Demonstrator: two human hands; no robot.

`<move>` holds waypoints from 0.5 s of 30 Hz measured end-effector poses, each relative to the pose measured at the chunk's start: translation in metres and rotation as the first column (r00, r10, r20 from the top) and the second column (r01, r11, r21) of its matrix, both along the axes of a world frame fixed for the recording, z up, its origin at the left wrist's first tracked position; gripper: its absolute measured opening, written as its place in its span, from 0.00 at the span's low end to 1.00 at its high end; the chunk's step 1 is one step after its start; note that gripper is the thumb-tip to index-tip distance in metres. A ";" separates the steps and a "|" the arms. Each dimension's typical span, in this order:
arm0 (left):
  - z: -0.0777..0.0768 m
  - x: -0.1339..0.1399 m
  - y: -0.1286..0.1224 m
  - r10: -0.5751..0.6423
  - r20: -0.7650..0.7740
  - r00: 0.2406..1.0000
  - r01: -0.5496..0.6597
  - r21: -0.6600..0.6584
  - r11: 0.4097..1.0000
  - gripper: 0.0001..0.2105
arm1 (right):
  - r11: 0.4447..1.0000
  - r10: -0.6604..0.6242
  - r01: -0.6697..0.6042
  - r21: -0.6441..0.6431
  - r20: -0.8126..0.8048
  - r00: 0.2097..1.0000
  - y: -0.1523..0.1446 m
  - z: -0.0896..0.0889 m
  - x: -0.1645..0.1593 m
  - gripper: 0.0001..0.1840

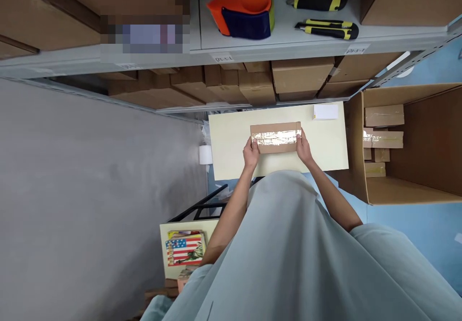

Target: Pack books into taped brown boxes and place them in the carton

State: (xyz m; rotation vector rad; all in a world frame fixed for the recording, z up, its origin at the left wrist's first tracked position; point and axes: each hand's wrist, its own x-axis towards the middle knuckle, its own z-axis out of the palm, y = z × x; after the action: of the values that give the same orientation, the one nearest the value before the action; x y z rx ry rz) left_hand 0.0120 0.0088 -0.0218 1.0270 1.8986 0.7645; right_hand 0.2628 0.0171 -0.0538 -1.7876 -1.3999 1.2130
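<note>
A small brown cardboard box (277,148), with shiny clear tape along its top, is held level over the cream tabletop (231,162). My left hand (250,153) grips its left end, thumb on top and fingers at the side. At the right end, my right hand (303,147) holds it the same way. Whether the box touches the tabletop, I cannot tell. A small white box (325,112) lies at the table's far right corner, apart from both hands.
To the right stands a large open carton (364,143) with several taped small boxes (384,115) inside. Above the table, a shelf (281,37) bears an orange and blue tape dispenser (245,20) and two utility knives (328,30). Magazines (186,250) lie on a lower-left surface, beside a grey wall (90,191).
</note>
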 end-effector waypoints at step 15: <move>-0.020 -0.002 0.016 -0.097 -0.075 0.992 0.094 -0.043 0.995 0.48 | 1.000 -0.009 0.009 0.001 0.293 0.956 0.007 0.008 -0.011 0.57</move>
State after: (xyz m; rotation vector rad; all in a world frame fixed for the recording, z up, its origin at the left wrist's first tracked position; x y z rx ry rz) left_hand 0.0102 0.0243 -0.0415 1.1279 1.9072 0.6384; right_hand 0.2522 0.0237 -0.0459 -2.0353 -1.5487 0.9703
